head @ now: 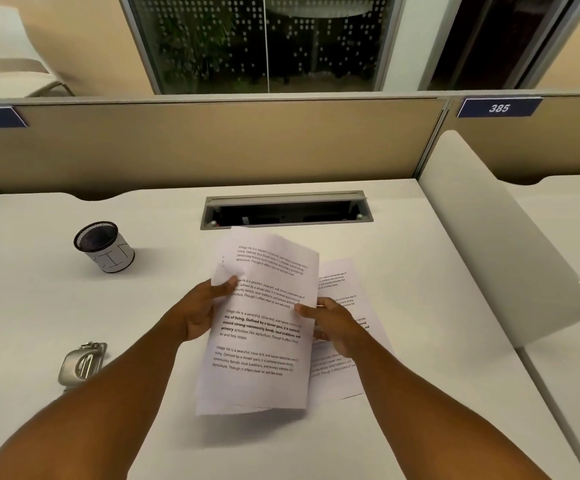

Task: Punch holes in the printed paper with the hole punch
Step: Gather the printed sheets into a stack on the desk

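White desk stretches out under me, fenced at the back by a tan partition with a window behind it. Far left stands a mesh pen cup, tipped a little in this wide view. Nearer me, also left, the metal hole punch lies flat on the desk, just outside my left forearm and untouched. My left hand grips the left edge of the printed paper, thumb on the front and fingers curled behind. I hold the sheets lifted off the desk, long axis running away from me and leaning slightly right. My right hand pinches the right edge, thumb on top. Beyond it, further right, another printed sheet rests on the desk, partly hidden by that hand. I judge the punch sits down and to the left of the stack, nearer my left hand, so the paper's edge must travel that way.
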